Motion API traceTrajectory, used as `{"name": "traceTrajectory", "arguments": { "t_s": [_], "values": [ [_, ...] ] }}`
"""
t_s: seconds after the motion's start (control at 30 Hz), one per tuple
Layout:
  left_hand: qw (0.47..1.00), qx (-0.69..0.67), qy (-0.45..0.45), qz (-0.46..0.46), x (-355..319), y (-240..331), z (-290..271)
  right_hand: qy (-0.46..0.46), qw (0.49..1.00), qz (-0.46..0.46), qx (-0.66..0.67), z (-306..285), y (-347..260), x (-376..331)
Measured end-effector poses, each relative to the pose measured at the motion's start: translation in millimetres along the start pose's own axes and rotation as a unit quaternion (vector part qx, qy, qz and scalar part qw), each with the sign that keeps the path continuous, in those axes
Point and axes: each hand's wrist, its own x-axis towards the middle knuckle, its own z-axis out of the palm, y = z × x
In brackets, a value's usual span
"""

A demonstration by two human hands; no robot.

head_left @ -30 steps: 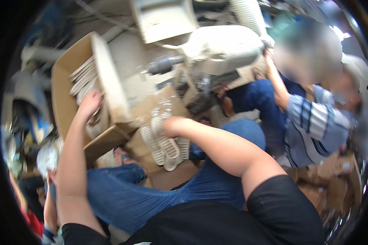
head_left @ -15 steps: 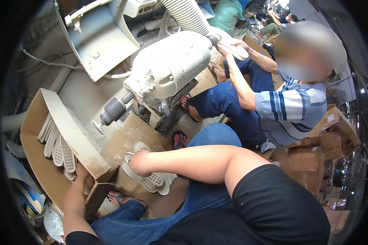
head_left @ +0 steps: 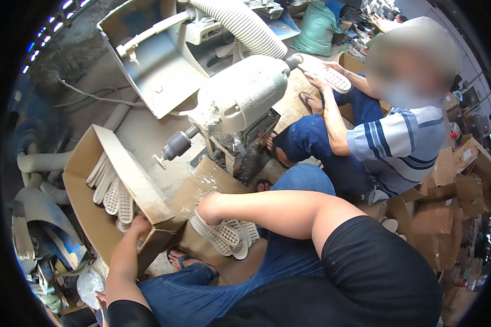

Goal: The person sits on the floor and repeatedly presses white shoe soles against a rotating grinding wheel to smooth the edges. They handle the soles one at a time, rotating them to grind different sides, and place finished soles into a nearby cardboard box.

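- Nearest, the person's jeans [head_left: 202,294] spread to both sides; a sandalled foot [head_left: 185,261] shows beside the left leg
- Between the legs, pale rubber shoe soles [head_left: 222,240] with gridded faces lie overlapping on a cardboard sheet [head_left: 215,173]; the right grip [head_left: 209,208] bends over their upper ends, its fingers hidden, so I cannot tell whether it grasps one
- To the left, the left grip [head_left: 141,224] reaches into an open cardboard box [head_left: 139,182], just beside more soles [head_left: 119,203] stacked there at a slant; its fingers are partly hidden, and whether they are clenched or released I cannot tell
- Beyond, a dusty pale motor [head_left: 245,92] carries a dark spindle [head_left: 177,144] at its near end
- At its far end, a seated co-worker in a striped shirt [head_left: 398,141] holds a sole [head_left: 338,82] in both hands
- Farthest, a ribbed hose [head_left: 240,27]; a green sack [head_left: 315,30]
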Motion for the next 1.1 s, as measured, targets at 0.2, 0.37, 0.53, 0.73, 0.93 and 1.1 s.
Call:
{"name": "traceTrajectory", "arguments": {
  "t_s": [0.2,0.37,0.53,0.73,0.93,1.1],
  "values": [
    [0.991,-0.091,0.096,0.024,-49,57,-1,0.007,1.000,0.008,-0.012,-12,-1,-17],
    [0.995,-0.059,0.022,0.081,-81,56,-26,0.015,1.000,0.001,-0.011,-18,0,-26],
    [0.993,-0.046,-0.100,0.038,-99,46,-26,0.038,0.999,0.011,0.008,-19,-8,-33],
    [0.994,-0.009,-0.097,-0.046,-98,69,-58,0.020,0.999,0.018,0.023,-15,-13,-64],
    [0.986,0.093,-0.135,-0.011,-69,103,-69,-0.046,0.996,0.072,-0.026,-20,-6,-57],
    [0.994,0.015,-0.102,-0.042,-20,98,-46,-0.025,0.998,0.056,-0.024,-23,-7,-29]
  ]
}}
